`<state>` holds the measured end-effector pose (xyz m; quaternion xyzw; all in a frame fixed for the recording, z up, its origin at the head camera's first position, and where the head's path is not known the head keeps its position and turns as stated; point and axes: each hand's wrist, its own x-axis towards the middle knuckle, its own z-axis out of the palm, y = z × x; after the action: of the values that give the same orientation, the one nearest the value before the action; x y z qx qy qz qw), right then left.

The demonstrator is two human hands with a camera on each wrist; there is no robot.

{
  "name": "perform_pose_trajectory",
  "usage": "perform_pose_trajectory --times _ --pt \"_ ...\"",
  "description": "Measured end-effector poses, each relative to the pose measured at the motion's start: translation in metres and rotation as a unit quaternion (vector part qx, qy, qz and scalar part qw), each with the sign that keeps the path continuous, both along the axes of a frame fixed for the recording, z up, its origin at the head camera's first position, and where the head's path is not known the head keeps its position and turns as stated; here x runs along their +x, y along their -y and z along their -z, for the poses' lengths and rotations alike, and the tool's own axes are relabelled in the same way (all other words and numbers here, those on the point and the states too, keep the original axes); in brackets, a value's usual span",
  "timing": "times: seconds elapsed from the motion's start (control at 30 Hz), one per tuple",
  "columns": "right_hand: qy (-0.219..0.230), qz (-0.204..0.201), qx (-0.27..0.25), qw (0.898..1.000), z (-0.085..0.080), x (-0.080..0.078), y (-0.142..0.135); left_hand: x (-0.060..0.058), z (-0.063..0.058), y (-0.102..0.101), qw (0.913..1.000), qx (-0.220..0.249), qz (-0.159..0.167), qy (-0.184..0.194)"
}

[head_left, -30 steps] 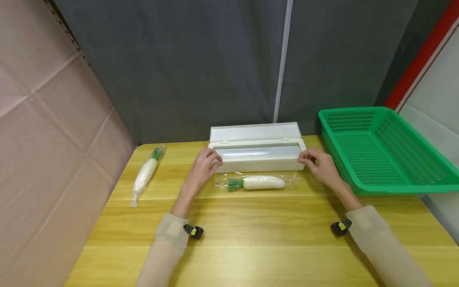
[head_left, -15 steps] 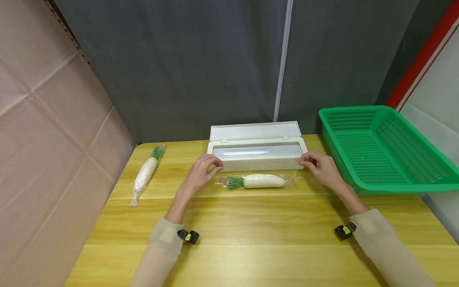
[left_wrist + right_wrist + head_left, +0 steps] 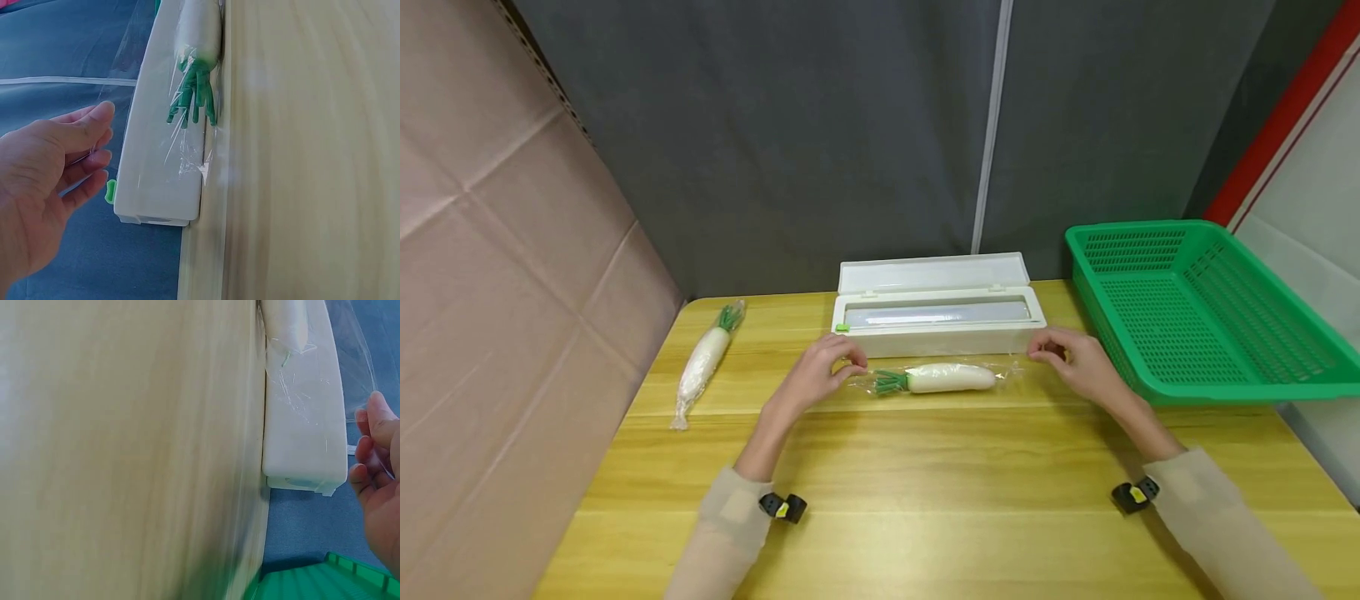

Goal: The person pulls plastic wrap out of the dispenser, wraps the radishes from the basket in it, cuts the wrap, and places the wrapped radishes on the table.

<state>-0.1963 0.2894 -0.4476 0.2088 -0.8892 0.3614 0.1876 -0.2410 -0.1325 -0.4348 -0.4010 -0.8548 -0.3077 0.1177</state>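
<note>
A white radish with green leaf stubs lies on clear plastic wrap in front of a white wrap dispenser box, whose lid stands up. My left hand pinches one corner of the wrap near the leafy end. At the other end my right hand pinches the opposite corner. Both wrist views show the film, the left hand and the right hand each holding an edge raised between thumb and fingers. A green slider sits at the box's left end.
Another radish, wrapped in film, lies at the table's left. A green perforated basket stands to the right, close beyond my right hand. A grey curtain hangs behind the table.
Both hands have drawn back from the box towards the person, still pinching the wrap. The green slider has come into sight at the box's left end. The radish stays put.
</note>
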Motion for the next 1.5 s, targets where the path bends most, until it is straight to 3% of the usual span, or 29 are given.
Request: perform_pose_trajectory --times 0.2,0.43,0.77,1.07,1.5 --pt "0.009 -0.026 0.014 1.0 0.002 0.005 -0.004 0.006 0.005 0.005 0.9997 -0.016 0.013 0.008" --pt "0.02 -0.075 0.031 0.996 0.008 0.007 -0.009 0.014 0.006 0.007 0.9965 -0.049 0.001 0.068" --pt "0.068 -0.101 0.077 0.989 0.011 0.004 -0.008 0.012 0.014 0.005 0.9933 -0.077 0.018 0.084" --pt "0.13 -0.096 0.106 0.981 0.013 -0.001 -0.006 0.007 0.018 0.003 0.9908 -0.116 0.021 0.067" --pt "0.138 -0.063 0.13 0.98 0.011 -0.006 0.004 -0.003 0.019 -0.011 0.9875 -0.155 -0.016 0.024"
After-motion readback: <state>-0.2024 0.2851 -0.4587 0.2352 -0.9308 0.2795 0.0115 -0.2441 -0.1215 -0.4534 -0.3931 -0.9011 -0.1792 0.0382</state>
